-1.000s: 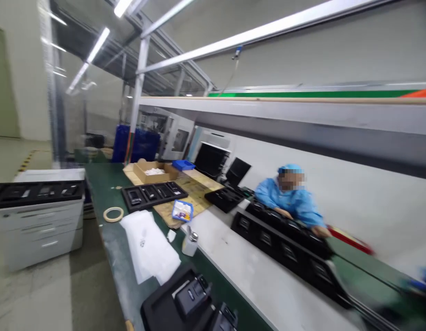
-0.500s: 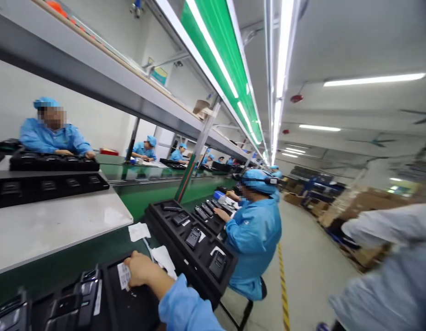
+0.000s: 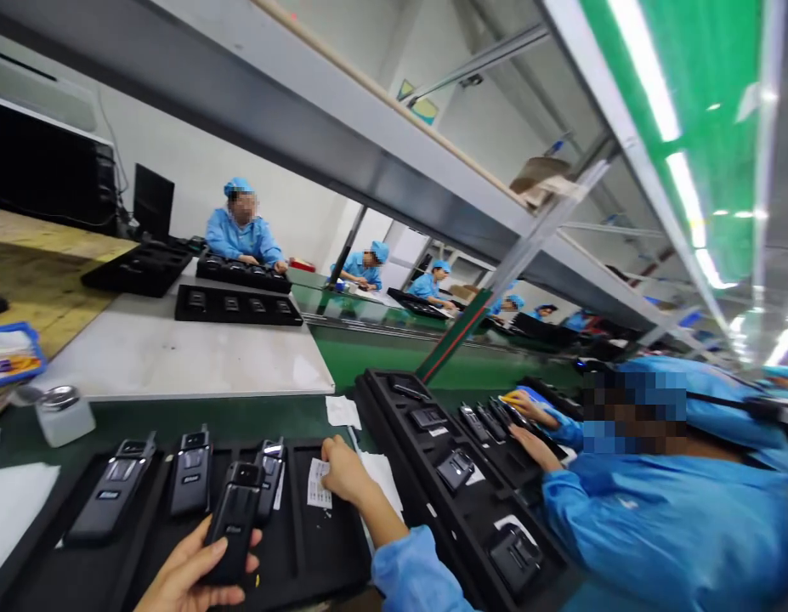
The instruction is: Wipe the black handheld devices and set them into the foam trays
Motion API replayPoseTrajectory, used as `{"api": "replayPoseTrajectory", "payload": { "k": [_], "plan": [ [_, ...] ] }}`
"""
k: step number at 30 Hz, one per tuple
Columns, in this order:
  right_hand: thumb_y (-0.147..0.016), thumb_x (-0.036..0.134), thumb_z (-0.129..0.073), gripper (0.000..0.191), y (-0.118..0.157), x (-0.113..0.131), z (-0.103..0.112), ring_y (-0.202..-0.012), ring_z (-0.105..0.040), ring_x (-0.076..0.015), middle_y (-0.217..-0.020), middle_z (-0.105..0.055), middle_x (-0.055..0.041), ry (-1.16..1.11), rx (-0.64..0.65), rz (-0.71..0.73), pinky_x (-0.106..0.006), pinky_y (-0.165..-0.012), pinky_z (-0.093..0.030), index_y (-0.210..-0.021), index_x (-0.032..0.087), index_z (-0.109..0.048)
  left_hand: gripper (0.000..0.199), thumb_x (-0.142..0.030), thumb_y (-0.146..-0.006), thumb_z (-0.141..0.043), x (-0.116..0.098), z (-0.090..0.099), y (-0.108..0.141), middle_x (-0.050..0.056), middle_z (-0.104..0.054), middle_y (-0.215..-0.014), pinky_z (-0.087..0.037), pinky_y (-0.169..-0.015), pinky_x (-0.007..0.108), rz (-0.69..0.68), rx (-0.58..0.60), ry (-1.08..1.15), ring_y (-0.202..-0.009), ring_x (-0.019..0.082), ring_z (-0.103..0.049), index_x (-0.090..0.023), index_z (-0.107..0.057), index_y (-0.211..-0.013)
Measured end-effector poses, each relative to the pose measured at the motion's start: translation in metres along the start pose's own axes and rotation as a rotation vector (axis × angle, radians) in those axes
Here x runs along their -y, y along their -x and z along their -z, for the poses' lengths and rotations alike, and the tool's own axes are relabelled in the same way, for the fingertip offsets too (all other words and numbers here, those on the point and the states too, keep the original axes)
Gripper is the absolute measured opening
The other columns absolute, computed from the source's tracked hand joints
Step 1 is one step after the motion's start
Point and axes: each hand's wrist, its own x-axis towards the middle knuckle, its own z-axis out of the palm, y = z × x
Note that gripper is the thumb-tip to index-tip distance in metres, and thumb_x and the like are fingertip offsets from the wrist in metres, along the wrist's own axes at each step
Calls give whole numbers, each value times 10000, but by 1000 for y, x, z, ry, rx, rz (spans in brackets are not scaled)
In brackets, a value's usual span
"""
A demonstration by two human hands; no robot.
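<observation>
My left hand grips a black two-way radio, held upright with its front towards me. More radios lie in the black foam tray in front of me: one radio at the left, another radio beside it, and a third radio partly behind the held one. In the right compartment of that tray is a small white label sheet with printed rows. My right hand is closed at the sheet's right edge, fingertips pinched; some of its fingers are hidden.
Right of my tray stands another foam tray with several black devices. A co-worker in blue sits close on the right, handling radios. A glass jar and a blue basket are at the left. A metal post rises ahead.
The view has swung left and down, showing more of my tray. My left hand with the radio has come into sight. My right hand stays at the label sheet.
</observation>
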Motion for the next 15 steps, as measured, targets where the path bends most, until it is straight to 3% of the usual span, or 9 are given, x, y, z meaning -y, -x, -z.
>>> {"api": "replayPoseTrajectory", "payload": {
  "k": [5,9,12,15],
  "plan": [
    [-599,6,-586,243,8,-9,-2,-728,-532,-153,-705,-543,28,-285,-66,39,-254,-684,-367,-753,193,-569,355,-646,-695,-734,1,-5,4,-51,-771,-1021,-544,-641,344,-34,12,29,-889,268,-709,-420,-765,-967],
    [-708,192,-604,60,20,-14,9,-614,-502,-138,-637,-520,39,-614,-74,52,-244,-590,-378,-753,194,-565,378,-614,-768,-714,-6,-4,7,-5,-757,-1081,-558,-661,319,-13,93,-4,-928,259,-700,-348,-743,-1036],
    [-746,380,-631,202,31,-6,14,-591,-496,-137,-630,-530,29,-851,-47,76,-250,-575,-388,-770,189,-570,406,-544,-796,-743,-6,-3,5,57,-741,-1102,-575,-652,296,-11,140,7,-921,249,-698,-279,-702,-1101],
    [-734,454,-675,292,38,17,6,-573,-476,-120,-640,-540,25,-1036,-17,90,-239,-558,-367,-780,185,-573,439,-478,-793,-778,-1,-2,2,131,-702,-1138,-601,-611,293,-19,142,15,-920,262,-697,-197,-674,-1114]
  ]
}}
